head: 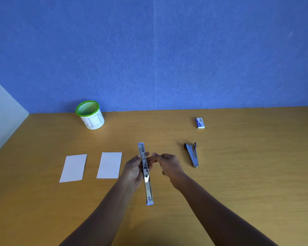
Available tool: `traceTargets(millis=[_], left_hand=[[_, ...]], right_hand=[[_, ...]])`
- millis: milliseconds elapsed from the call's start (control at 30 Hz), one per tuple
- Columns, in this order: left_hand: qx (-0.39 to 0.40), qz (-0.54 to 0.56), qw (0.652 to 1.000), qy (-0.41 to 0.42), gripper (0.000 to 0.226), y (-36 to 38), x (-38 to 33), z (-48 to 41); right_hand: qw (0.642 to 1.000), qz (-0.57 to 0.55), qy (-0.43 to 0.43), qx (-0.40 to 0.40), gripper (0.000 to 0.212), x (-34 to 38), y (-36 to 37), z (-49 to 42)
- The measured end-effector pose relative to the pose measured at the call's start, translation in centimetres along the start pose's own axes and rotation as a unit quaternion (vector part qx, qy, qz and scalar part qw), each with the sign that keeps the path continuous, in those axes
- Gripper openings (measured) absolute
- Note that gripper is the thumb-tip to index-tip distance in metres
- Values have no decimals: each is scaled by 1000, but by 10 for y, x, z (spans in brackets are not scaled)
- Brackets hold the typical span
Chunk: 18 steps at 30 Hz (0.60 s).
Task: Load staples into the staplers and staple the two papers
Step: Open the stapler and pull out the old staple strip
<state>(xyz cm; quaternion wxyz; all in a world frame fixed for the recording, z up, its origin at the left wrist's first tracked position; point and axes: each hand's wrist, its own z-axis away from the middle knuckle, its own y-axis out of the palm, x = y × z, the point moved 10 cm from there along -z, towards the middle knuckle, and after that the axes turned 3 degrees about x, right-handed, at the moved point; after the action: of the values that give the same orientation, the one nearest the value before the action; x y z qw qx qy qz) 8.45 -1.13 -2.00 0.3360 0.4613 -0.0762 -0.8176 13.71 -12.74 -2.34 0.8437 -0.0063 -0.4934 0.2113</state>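
Above the middle of the wooden table (238, 157), the left hand (133, 169) grips a silver stapler (148, 185), with its fingers curled round the stapler's middle. The stapler is swung fully open into one long strip. One end points away toward the blue wall (149, 50) and the other points back toward the person. The right hand (169, 166) is just beside it on the right, fingers curled and thumb and forefinger tips drawn close together near the stapler's open channel. It may be pinching a strip of staples, but the tips are too small here to tell. A black stapler (192, 154) lies on the table to the right of the hands, its arms spread in a narrow V. Farther back on that side is a small blue box of staples (200, 123). Left of the hands, two white papers lie flat side by side without touching: the near paper (109, 165) and the far paper (73, 168). Behind them, by the wall, a green mesh cup (91, 115) stands upright, wrapped in a white label.
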Motion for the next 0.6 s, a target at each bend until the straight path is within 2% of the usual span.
traceTargets(millis=[167, 267, 333, 400, 600], left_hand=[[-23, 28, 999, 5, 28, -6, 3, -7], [-29, 22, 999, 13, 27, -6, 4, -8], [-28, 20, 999, 20, 25, -5, 3, -8], [-29, -6, 999, 17, 24, -5, 5, -9], [-28, -81, 996, -1, 24, -5, 7, -9]], right_hand=[[991, 114, -39, 64, 36, 1, 18, 3], [974, 202, -65, 76, 43, 6, 25, 4], [967, 229, -84, 76, 36, 9, 28, 3], [962, 245, -97, 68, 29, 11, 29, 4], [951, 286, -120, -14, 27, 11, 6, -4]])
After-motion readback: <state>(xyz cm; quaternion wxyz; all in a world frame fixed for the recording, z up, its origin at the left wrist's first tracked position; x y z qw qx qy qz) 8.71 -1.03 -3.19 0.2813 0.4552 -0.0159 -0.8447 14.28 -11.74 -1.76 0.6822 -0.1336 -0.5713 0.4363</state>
